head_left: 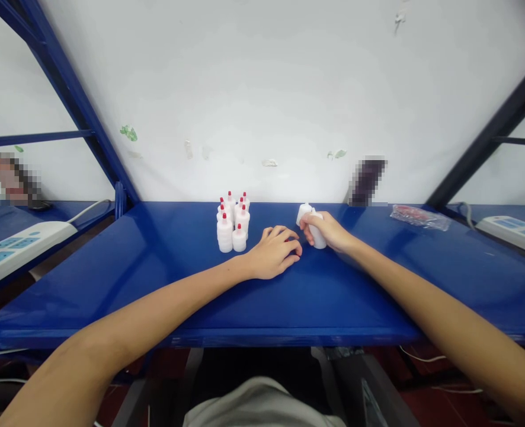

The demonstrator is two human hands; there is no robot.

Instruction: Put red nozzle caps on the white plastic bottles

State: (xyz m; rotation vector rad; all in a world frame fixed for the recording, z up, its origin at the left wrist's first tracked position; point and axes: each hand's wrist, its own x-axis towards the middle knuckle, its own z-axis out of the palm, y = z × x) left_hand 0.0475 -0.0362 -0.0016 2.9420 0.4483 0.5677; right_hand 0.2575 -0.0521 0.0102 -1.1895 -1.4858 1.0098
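Note:
Several white bottles with red caps [225, 233] stand in a close group left of centre on the blue table [191, 296]. My left hand [277, 252] rests palm down just right of them, its fingers bent and apart over the tabletop; a bit of red shows beneath the fingers, too small to make out. Farther right, my right hand [327, 230] is wrapped round a white bottle [317, 232] without a red cap, held nearly upright at the table surface. Close behind its fingers stands another white bottle [304, 212], also without a red cap.
A clear plastic bag [419, 217] with something red lies at the right back. A dark, blurred-out object [368, 181] leans on the wall behind my right hand. Power strips [13, 249] sit beyond both table sides, beside blue metal frames [78, 98].

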